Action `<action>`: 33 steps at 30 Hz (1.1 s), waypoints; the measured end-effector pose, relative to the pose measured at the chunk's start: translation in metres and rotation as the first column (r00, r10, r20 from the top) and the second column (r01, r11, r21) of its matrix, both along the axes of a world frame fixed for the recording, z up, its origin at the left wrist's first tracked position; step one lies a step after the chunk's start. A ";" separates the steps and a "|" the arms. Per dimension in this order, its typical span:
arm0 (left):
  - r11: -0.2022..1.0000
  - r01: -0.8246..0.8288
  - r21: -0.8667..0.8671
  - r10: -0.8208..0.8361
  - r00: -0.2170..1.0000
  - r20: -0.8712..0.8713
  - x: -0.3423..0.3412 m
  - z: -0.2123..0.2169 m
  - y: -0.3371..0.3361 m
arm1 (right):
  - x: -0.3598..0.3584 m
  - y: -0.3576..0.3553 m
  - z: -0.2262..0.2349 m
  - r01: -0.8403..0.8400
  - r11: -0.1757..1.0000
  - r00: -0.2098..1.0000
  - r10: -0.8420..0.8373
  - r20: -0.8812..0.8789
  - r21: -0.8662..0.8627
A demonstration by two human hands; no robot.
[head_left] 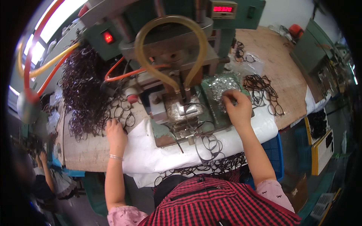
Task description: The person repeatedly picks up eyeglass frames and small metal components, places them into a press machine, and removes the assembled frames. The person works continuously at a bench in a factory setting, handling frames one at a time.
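Note:
My left hand (116, 132) is at the near edge of a large heap of dark brown eyeglass frames (85, 90), its fingers curled on an eyeglass frame there. Over a pile of small shiny metal pieces (218, 87), my right hand (239, 108) has thumb and fingertips pinched together. What the pinch holds is too small to make out. Between my hands stands a green press machine (160, 132) with a metal fixture (184, 113) under its head. A dark, thin curved piece lies at the fixture. Several eyeglass frames (209, 147) lie on white sheeting just in front.
A looped yellowish hose (169, 19) and an orange hose (132, 71) hang around the press. More eyeglass frames (260, 88) lie on the wooden table (281, 67) at right. A blue crate (273, 156) stands below the table's right edge. Another person's arm (47, 171) shows at far left.

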State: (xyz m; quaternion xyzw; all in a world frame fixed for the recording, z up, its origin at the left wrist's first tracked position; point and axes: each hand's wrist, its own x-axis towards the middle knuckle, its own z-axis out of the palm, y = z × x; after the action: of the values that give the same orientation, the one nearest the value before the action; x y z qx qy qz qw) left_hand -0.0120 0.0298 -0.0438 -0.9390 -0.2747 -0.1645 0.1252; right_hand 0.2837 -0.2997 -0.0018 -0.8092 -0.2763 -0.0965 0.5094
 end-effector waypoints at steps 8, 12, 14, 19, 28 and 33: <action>0.750 0.226 -0.622 0.279 0.743 0.608 0.008 0.030 -0.032 | -0.026 -0.057 0.011 0.005 0.989 0.978 0.026 -0.207 0.147; 0.348 0.632 -0.693 0.361 0.592 0.721 0.044 0.060 -0.060 | -0.034 -0.012 0.068 -0.383 0.908 0.915 0.398 -0.061 0.168; 0.263 0.686 -0.678 0.431 0.545 0.719 0.057 0.049 -0.065 | -0.036 0.022 0.080 -0.423 0.858 0.860 0.481 -0.170 0.291; 0.268 0.785 -0.559 0.598 0.319 0.735 0.055 0.062 -0.104 | -0.045 0.051 0.066 -0.374 0.857 0.860 0.464 -0.213 0.355; 0.600 0.800 -0.034 -0.207 0.195 0.959 0.110 0.171 -0.130 | -0.069 0.056 0.080 -0.345 0.737 0.737 0.596 -0.318 0.581; 0.613 0.772 -0.168 -0.058 0.255 0.965 0.102 0.166 -0.136 | -0.083 0.037 0.086 -0.360 0.718 0.673 0.642 -0.367 0.595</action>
State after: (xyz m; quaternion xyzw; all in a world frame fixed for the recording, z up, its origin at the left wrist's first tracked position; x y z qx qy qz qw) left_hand 0.0900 -0.1062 0.1224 -0.7078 -0.0486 -0.5680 -0.4172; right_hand 0.2003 -0.2625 0.0840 -0.5374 -0.3035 0.2245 0.7541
